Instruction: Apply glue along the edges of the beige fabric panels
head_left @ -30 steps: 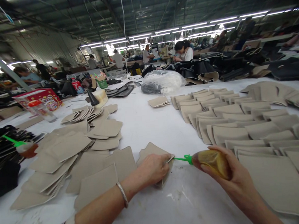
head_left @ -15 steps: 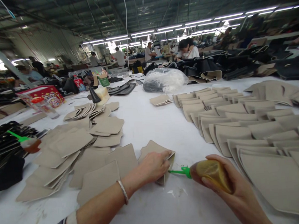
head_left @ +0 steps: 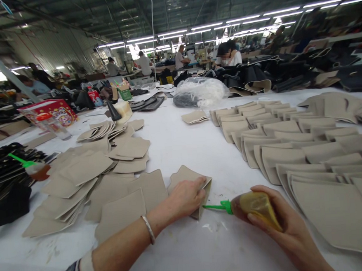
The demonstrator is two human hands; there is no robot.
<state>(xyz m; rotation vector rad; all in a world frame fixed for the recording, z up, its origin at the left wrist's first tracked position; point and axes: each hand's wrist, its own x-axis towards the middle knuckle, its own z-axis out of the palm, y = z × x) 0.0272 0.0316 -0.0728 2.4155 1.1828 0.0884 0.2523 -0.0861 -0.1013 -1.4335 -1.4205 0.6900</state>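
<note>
A beige leather-like piece [head_left: 184, 175] lies on the white table, its right edge raised and folded toward me. My left hand [head_left: 187, 199] grips it by that edge, fingers on top; the thumb is hidden. My right hand [head_left: 283, 223] is closed round a squeeze bottle [head_left: 256, 208] of amber liquid, tilted sideways. Its thin green nozzle [head_left: 215, 207] points left, with the tip at the lower right edge of the piece. Left of my hand, more beige pieces [head_left: 121, 214] lie loosely overlapped.
Rows of overlapping beige pieces [head_left: 324, 195] cover the right side. A second green-tipped bottle [head_left: 37, 170] rests by black pieces [head_left: 9, 205] at far left. Farther back are a clear plastic bag [head_left: 201, 90], a red box [head_left: 58, 111] and a clear bottle [head_left: 53, 126]. Several people work in the background.
The view has shifted slightly. The nozzle tip has moved a little left along the piece's edge; both hands keep their holds.
</note>
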